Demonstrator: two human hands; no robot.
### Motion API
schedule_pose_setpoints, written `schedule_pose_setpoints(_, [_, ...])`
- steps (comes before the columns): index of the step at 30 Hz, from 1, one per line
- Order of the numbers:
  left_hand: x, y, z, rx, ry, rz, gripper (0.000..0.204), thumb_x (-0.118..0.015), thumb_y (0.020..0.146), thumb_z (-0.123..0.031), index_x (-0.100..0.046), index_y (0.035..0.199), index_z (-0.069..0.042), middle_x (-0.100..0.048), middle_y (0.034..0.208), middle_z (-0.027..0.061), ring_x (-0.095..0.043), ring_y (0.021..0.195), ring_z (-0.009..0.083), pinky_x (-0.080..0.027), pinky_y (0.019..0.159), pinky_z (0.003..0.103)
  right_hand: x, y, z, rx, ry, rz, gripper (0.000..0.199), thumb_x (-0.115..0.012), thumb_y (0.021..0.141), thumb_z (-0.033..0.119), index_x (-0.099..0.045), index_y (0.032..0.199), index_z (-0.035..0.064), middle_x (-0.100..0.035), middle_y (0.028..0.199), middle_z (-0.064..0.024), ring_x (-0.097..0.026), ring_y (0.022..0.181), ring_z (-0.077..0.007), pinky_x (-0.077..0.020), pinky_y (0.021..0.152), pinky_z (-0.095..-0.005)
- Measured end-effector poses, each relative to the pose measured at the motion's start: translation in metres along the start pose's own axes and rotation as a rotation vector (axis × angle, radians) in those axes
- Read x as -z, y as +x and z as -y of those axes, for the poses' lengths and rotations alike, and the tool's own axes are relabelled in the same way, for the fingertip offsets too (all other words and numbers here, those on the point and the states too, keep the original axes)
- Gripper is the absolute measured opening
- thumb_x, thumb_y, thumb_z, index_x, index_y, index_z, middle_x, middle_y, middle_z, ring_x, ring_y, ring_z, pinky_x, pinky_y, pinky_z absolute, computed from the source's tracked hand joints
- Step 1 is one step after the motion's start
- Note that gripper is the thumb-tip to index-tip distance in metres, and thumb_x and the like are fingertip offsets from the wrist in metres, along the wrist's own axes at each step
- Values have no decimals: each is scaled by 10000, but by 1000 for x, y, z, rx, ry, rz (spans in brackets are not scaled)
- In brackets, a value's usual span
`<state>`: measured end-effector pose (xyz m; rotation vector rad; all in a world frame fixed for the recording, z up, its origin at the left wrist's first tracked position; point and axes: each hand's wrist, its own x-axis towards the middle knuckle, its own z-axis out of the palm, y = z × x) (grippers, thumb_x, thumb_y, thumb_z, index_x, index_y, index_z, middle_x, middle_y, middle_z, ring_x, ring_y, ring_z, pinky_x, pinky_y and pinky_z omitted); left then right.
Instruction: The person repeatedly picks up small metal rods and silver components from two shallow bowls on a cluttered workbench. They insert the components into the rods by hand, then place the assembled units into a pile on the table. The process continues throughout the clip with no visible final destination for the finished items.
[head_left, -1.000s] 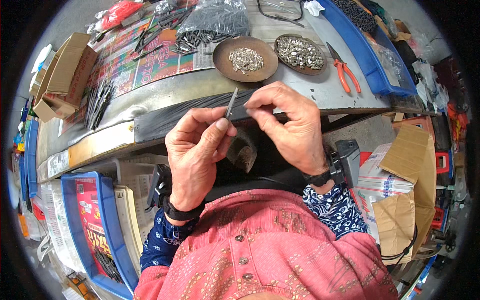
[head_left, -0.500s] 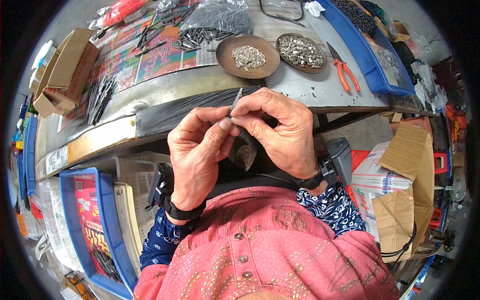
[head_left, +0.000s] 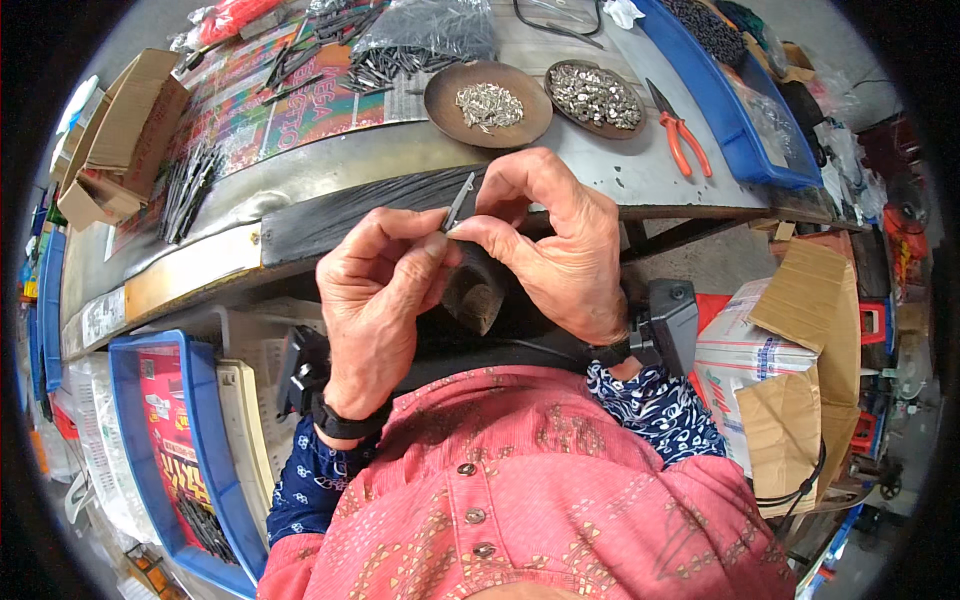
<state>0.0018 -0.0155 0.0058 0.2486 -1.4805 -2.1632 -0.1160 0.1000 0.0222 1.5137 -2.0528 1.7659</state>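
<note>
My left hand (head_left: 375, 290) pinches a slim, dark grey metal piece (head_left: 460, 200) between thumb and forefinger, its narrow tip slanting up and away. My right hand (head_left: 565, 250) is beside it, the thumb touching the piece's lower end. Its forefinger is bent and lifted apart from the thumb. Whether a small part sits under the right thumb cannot be made out. Below the hands a dark wedge-shaped block (head_left: 475, 305) juts from the table's front edge. Beyond them lie a brown dish (head_left: 440, 108) of small silvery pins and a second dish (head_left: 565, 122) of small round metal bits.
Orange-handled pliers (head_left: 680, 135) lie right of the dishes, near a blue tray (head_left: 735, 130). Dark slim pieces (head_left: 190, 195) lie at left beside a cardboard box (head_left: 130, 130). A plastic bag (head_left: 440, 30) sits at back. Another blue tray (head_left: 205, 440) and an open carton (head_left: 785, 420) flank me.
My right forefinger has lifted off the metal piece and spread from the thumb. The piece's tip has shifted slightly left. The whole view has moved a little.
</note>
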Motion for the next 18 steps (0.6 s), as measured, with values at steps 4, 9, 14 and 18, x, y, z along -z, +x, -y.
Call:
schedule_pose_setpoints(4, [4, -1, -10, -130, 374, 42, 97, -595, 899, 35, -631, 989, 38, -627, 785, 14, -545, 715, 34, -447, 647, 172, 12, 9, 6, 129, -185, 46, 338, -812, 704, 76, -568, 932, 26, -599, 757, -32, -602, 660, -93, -513, 599, -241])
schedule_pose_setpoints(9, [2, 0, -8, -173, 474, -2, 78, -608, 889, 39, -627, 965, 42, -617, 778, 11, -545, 720, 37, -440, 648, 172, 15, 16, 6, 288, -258, 60, 339, -816, 666, 71, -559, 878, 12, -558, 731, -58, -554, 594, -138, -468, 545, -263])
schedule_pose_setpoints(14, [0, -1, 2, -139, 145, -40, 132, -612, 897, 1, -626, 1026, 24, -626, 793, 16, -495, 636, 30, -389, 552, 169, 6, 11, -1, 316, -224, 32, 239, -750, 702, 1, -592, 881, 18, -591, 764, -80, -587, 648, -222, -479, 578, -318])
schedule_pose_setpoints(18, [0, 1, 5, -134, 61, -51, 160, -599, 911, -25, -616, 1066, 9, -626, 789, 18, -455, 600, 24, -348, 514, 169, -10, 4, -8, 357, -252, -65, 231, -731, 707, -6, -599, 892, 33, -622, 801, -93, -625, 733, -268, -503, 649, -339])
